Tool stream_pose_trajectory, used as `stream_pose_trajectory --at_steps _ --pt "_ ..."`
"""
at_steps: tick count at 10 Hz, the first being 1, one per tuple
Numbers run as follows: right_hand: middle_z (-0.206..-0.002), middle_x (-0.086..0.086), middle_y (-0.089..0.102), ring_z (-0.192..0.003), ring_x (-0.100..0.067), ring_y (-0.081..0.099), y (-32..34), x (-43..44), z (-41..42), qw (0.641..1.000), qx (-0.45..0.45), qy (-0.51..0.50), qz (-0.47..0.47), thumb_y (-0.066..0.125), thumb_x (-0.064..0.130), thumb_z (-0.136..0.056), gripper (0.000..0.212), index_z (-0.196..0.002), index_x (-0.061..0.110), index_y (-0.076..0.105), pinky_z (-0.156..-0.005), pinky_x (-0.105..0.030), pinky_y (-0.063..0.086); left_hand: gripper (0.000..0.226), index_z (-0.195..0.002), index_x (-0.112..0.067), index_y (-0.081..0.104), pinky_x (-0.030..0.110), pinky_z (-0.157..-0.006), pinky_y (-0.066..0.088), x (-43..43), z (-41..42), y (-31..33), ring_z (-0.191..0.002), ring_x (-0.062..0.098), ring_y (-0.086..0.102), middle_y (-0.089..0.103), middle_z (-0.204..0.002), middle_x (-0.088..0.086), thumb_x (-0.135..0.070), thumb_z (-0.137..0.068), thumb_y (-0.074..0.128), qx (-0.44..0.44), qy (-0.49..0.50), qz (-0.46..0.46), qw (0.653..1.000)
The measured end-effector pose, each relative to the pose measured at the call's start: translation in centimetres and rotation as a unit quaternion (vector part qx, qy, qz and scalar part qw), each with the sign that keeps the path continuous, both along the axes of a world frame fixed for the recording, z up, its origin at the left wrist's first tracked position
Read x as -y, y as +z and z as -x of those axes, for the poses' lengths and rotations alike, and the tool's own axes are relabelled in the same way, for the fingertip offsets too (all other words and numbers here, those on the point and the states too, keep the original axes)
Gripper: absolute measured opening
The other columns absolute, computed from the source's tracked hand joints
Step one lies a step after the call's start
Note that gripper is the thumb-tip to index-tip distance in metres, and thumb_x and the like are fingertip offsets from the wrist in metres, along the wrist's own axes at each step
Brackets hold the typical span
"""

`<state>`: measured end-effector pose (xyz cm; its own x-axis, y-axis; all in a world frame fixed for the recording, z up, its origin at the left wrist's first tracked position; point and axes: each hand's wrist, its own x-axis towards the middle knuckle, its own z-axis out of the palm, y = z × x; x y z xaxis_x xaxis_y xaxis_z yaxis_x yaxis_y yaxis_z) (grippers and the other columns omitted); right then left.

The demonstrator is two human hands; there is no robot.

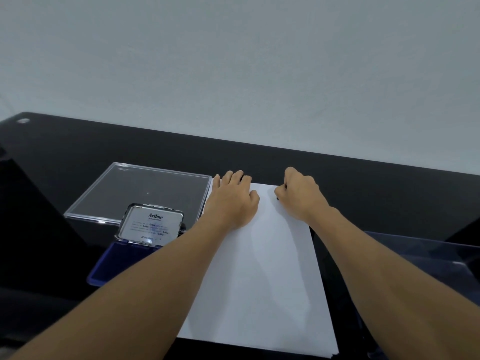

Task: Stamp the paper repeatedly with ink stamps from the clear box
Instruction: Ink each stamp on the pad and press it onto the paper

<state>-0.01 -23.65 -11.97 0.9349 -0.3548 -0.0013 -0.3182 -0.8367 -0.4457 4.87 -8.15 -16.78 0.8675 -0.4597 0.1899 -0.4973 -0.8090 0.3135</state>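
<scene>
Over on the left, the Artline stamp pad is open, its metal lid standing up and the blue ink surface showing below, partly hidden by the left forearm. Just behind it, a flat clear lid lies on the glossy black table. At the right edge sits the clear box, only partly in shot, and what is inside cannot be made out. Between them the white paper lies lengthwise away from the person, with no marks visible on it. Now the 2 hands, both up at the sheet's far end: the left hand is spread flat, palm down, pressing on the far left corner with fingertips reaching the edge. The right hand is clenched round a small dark stamp, most of it buried in the fist, its lower end down on the paper near the far right corner.
</scene>
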Motion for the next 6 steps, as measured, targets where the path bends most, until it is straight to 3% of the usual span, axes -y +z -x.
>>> stream_pose_trajectory --at_steps 6 --pt "-0.077 -0.006 0.047 -0.063 -0.018 0.038 -0.5 0.2 -0.8 1.000 -0.002 -0.016 -0.012 0.048 0.016 -0.096 0.015 -0.084 0.014 0.039 -0.055 -0.037 0.036 0.048 -0.145 -0.014 0.041 0.049 -0.122 0.008 -0.1 -0.2 -0.2 -0.145 0.023 0.021 0.030 -0.158 0.006 -0.030 -0.100 0.031 -0.002 -0.001 -0.002 1.000"
